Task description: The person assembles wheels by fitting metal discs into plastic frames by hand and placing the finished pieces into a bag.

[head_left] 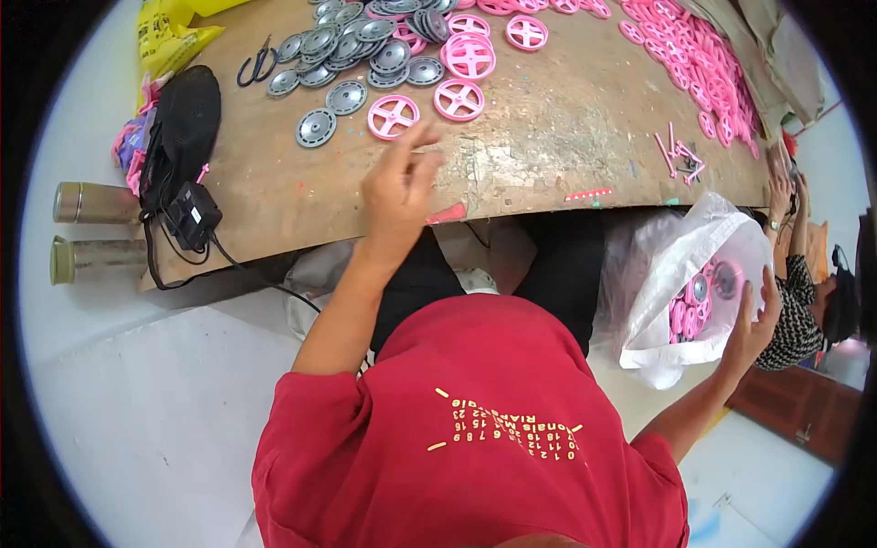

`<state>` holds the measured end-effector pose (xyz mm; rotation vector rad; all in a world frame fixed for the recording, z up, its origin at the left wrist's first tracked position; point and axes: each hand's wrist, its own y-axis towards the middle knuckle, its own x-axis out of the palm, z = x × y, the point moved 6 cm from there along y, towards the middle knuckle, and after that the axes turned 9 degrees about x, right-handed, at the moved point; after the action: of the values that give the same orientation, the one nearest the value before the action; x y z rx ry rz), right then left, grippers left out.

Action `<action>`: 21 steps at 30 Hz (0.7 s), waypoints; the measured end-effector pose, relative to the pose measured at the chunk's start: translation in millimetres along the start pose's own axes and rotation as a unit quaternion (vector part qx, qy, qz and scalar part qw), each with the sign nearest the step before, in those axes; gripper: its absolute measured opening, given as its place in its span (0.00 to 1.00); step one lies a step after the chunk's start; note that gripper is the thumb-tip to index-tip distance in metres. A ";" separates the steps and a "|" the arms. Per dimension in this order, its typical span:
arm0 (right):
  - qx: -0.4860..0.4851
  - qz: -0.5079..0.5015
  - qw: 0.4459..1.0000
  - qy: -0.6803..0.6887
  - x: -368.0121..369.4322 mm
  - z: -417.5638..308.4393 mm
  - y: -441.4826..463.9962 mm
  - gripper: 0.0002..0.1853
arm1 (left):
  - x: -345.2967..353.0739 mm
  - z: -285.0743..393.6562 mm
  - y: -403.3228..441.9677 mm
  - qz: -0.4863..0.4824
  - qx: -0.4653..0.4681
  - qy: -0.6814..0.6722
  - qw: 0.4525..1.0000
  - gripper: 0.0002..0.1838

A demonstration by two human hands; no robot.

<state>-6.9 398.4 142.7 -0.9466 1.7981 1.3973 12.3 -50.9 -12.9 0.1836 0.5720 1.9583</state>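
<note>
Over the table's near edge, my left hand (395,196) is raised with its fingers apart and nothing visible between them. Its fingertips are just below a pink spoked wheel (394,117). Another pink wheel (459,100) lies to the right of that one, and grey discs (316,128) lie to its left. My right hand (754,320) is open at the rim of a white plastic bag (653,352). Inside the bag are pink wheels (678,318) with grey parts. A blurred grey round piece (728,279) shows in the bag near my right fingers.
Scissors (258,64), a black shoe-like item (187,110), a black adapter (194,216) and two bottles (96,203) are at the left. A large pink heap (703,73) and small pink rods (678,155) lie at the right. Another person's hands (779,183) are at the far right.
</note>
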 end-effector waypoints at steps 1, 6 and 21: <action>-0.002 -0.002 1.000 0.003 -0.8 -14.5 3.0 0.17 | -13.5 -2.1 -1.8 0.034 0.019 0.036 0.999 0.21; -0.205 -0.095 0.814 0.535 -28.6 -166.4 -28.9 0.21 | -41.5 -9.7 -16.9 0.075 0.063 0.163 0.982 0.20; -0.325 -0.051 0.687 0.649 -50.2 -186.9 -18.6 0.19 | -38.6 -6.4 -17.2 0.080 0.103 0.187 0.974 0.17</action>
<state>22.1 220.2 214.9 -2.9245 1.9643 1.3430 41.2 -81.0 -21.8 -0.0126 1.0368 2.1027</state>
